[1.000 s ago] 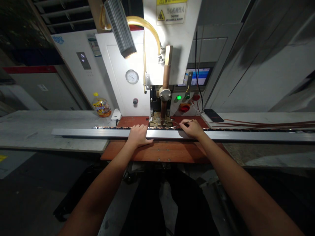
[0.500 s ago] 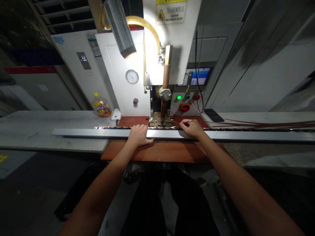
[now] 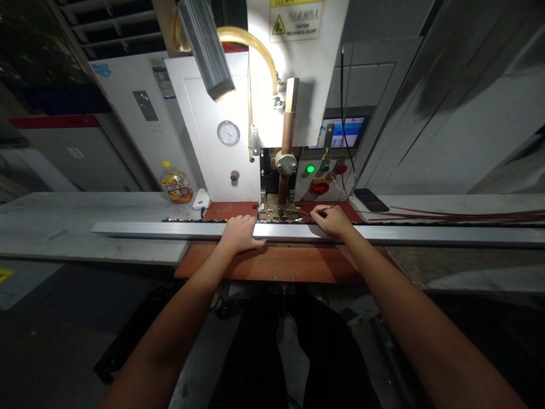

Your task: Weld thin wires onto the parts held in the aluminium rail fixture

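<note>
A long silver metal bar [image 3: 170, 229] lies across the bench in front of the welding-type machine. My left hand [image 3: 239, 232] is closed over this bar, fingers on the far side and thumb along the near side. My right hand [image 3: 332, 220] rests at the bar's far edge, right of the machine's copper rod [image 3: 282, 190]. Its fingers pinch a thin pointed tool [image 3: 303, 218], tweezers-like, with the tip aimed left toward the rod's lower end. A dark strip with small shiny pieces [image 3: 191, 220] runs along the bar's back edge.
A reddish-brown board [image 3: 272, 267] lies under the bar. Thin brown strips [image 3: 460, 215] and a black phone [image 3: 371, 200] lie at right. A drink bottle [image 3: 176, 184] and a white device [image 3: 201, 199] stand at left. Control buttons [image 3: 321, 186] are behind my right hand.
Both hands keep nearly the same place and grip. The black cable by the screen has swung slightly to the right.
</note>
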Action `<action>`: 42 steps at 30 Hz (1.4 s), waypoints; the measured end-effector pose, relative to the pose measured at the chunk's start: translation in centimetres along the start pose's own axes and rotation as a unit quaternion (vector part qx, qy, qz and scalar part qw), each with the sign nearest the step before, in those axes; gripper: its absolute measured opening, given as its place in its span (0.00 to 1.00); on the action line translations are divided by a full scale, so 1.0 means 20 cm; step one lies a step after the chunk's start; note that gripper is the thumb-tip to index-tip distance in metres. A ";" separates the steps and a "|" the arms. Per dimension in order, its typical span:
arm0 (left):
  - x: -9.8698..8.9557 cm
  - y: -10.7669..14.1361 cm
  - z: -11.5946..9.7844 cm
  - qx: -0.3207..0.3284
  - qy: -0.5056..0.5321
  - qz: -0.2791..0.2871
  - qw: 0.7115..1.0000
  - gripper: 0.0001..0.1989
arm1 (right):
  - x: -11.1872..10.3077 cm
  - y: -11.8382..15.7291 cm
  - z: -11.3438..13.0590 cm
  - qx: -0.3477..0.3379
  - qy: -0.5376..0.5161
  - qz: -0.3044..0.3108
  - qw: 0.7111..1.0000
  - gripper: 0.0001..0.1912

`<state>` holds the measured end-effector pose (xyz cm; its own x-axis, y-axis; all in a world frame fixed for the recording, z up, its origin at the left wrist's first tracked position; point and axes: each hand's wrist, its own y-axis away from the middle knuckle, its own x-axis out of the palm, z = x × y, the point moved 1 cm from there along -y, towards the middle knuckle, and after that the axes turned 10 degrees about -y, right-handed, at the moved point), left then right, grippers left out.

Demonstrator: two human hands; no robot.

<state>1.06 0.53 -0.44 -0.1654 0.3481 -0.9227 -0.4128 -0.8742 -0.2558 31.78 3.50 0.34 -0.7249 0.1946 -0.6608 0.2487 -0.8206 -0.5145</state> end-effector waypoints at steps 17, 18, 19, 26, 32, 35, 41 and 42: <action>0.00 -0.02 0.01 0.005 0.002 0.011 1.000 0.29 | 0.00 -0.02 -0.01 0.001 -0.031 0.013 0.999 0.13; 0.00 -0.02 0.01 0.005 0.002 0.011 1.000 0.29 | 0.00 -0.03 -0.01 0.002 -0.031 0.013 0.999 0.13; 0.00 -0.03 0.01 0.005 0.000 0.012 1.000 0.29 | 0.00 -0.03 -0.01 0.003 -0.032 0.013 0.999 0.14; -0.02 -0.04 0.01 0.000 -0.002 0.037 0.999 0.30 | 0.01 -0.04 -0.02 0.008 -0.033 0.013 0.999 0.13; -0.02 -0.04 0.01 -0.002 0.009 0.043 0.999 0.30 | 0.01 -0.05 -0.02 0.013 -0.035 0.024 0.999 0.14; -0.02 -0.04 0.01 -0.004 0.012 0.049 0.999 0.30 | 0.01 -0.05 -0.02 0.011 -0.036 0.023 0.999 0.14; -0.01 -0.05 0.02 -0.002 0.016 0.049 0.999 0.30 | 0.01 -0.05 -0.03 0.017 -0.035 0.025 0.999 0.13; -0.01 -0.05 0.02 -0.001 0.016 0.049 0.999 0.30 | 0.01 -0.05 -0.03 0.019 -0.036 0.027 0.999 0.13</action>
<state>1.19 1.39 0.14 -0.1763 0.2495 -0.9522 -0.3940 -0.9044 -0.1640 31.81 4.69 0.44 -0.7551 0.1117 -0.6460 0.2659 -0.8485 -0.4575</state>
